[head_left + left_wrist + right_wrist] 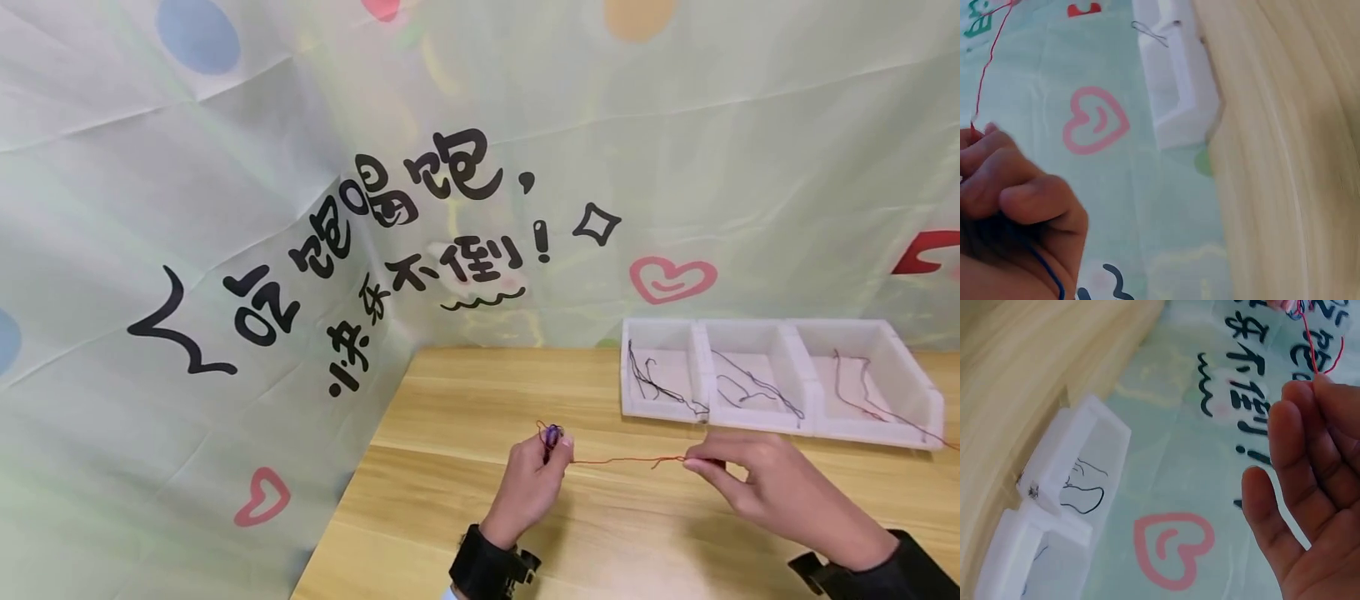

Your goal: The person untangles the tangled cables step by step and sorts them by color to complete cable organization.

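My left hand [527, 483] grips a small bundle of blue-purple and red thread [552, 435], which pokes out above the thumb. Taut and nearly level, a red thread [615, 460] runs from this hand across to my right hand [776, 475]. Thumb and forefinger of the right hand pinch it, and a short loose red end [1337, 356] sticks out there in the right wrist view. A blue strand [1047, 265] hangs by the curled left fingers in the left wrist view. Both hands are over the wooden table [450, 417].
A white tray [862, 429] with three compartments stands behind the right hand against the printed cloth. Dark threads [660, 385] lie in the left and middle compartments. Red thread [862, 404] lies in the right one and trails over its edge.
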`<state>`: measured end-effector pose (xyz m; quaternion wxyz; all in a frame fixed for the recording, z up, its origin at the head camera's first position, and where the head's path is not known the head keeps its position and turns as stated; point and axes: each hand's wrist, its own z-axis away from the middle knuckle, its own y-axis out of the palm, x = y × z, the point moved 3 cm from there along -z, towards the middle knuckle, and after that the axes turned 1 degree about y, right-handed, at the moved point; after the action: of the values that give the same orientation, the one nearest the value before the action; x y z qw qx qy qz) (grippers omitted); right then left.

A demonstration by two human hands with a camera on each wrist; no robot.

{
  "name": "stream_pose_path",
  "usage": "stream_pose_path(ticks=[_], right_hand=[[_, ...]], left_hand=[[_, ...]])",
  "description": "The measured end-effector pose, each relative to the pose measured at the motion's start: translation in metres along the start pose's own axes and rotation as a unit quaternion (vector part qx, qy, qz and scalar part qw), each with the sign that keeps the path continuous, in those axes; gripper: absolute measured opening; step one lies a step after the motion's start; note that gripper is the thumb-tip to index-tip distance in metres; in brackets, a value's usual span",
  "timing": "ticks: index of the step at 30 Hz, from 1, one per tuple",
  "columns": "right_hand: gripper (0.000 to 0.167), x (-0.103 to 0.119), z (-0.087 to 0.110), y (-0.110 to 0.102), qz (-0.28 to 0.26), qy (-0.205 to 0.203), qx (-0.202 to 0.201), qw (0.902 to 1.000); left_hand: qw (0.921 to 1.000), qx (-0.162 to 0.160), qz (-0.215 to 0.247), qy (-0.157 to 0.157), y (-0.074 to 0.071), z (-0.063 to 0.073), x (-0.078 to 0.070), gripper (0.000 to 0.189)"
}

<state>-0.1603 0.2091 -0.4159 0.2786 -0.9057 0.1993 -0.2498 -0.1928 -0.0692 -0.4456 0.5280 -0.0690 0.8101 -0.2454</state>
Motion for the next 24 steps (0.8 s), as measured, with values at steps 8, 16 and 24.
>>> stream_pose_path(ticks=[8,16,24], right_hand=[[0.049,0.016,-0.010,0.018,-0.106,0.018,0.027,0.9939],[0.050,0.034,-0.032,0.040,-0.165,0.007,0.033,0.9858],[0.027,0.034,-0.038,0.041,-0.156,0.029,0.079,0.9842]], left_hand=[[0.9983,0.048,0.002,0.034,0.021,-0.001,-0.012,0.041],[0.9875,0.095,-0.095,0.082,0.041,-0.001,-0.021,0.039],[0.9696,0.129,-0.178,0.108,0.041,0.002,-0.025,0.033]])
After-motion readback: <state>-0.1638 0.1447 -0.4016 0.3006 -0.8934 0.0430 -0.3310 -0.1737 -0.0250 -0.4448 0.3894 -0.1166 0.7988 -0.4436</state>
